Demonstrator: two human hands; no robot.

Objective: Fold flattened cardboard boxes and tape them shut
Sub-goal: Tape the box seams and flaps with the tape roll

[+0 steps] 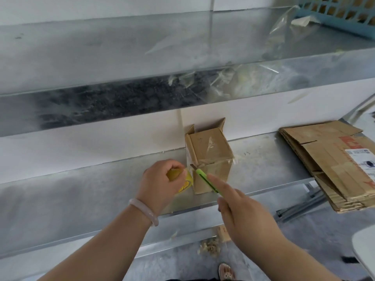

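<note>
**Holding a knife tip to the taped corner of a small box**

The box sits just right of the frame's middle, on a grey metal shelf and against the white panel behind it. Its far flaps stand open, while clear tape runs over its top and down across the near edge.

At the box's near left corner the blade of a green knife touches the tape. The right hand, coming in from the lower right, grasps the knife, with its forefinger laid straight along the handle.

Just left of the box, the left hand has its fingers curled round a yellow tape roll held close to the box's side. A pale bracelet circles that wrist.

At the right edge of the frame a stack of flat cardboard lies on the same shelf and overhangs its front.

On the higher shelf, in the upper right, crumpled plastic bags lie beside a blue basket.

On the floor at the bottom of the frame are cardboard scraps and the toe of a shoe.
</note>
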